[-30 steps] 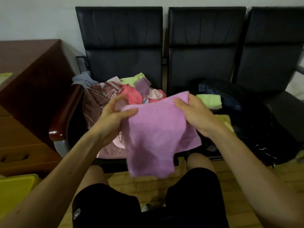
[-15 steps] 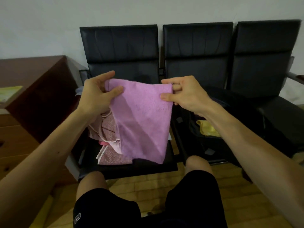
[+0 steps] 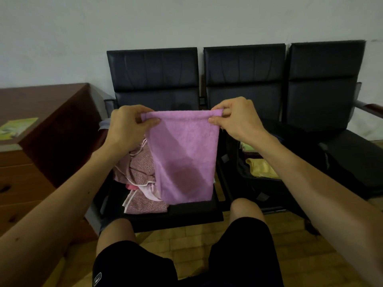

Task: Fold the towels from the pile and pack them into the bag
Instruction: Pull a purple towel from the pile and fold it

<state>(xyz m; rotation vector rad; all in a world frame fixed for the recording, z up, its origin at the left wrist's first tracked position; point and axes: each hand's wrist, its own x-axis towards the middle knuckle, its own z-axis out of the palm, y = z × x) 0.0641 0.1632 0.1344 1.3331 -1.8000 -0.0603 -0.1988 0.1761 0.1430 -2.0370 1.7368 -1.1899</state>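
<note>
Holding a purple towel [image 3: 184, 154] up by its top edge, letting it hang flat above the left chair seat [image 3: 176, 214]. Pinching its left corner between fingers [image 3: 151, 122] and thumb of the left hand [image 3: 128, 125], its right corner likewise with the right hand [image 3: 238, 119]. Hanging it before the pile [image 3: 141, 168] at seven o'clock, the bag [image 3: 267, 189] at four o'clock, yellow towels [image 3: 262, 167] inside.

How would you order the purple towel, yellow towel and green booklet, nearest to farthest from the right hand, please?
1. Purple towel, pinched by the right hand.
2. Yellow towel, below it in the bag.
3. Green booklet, far left on the desk.
</note>
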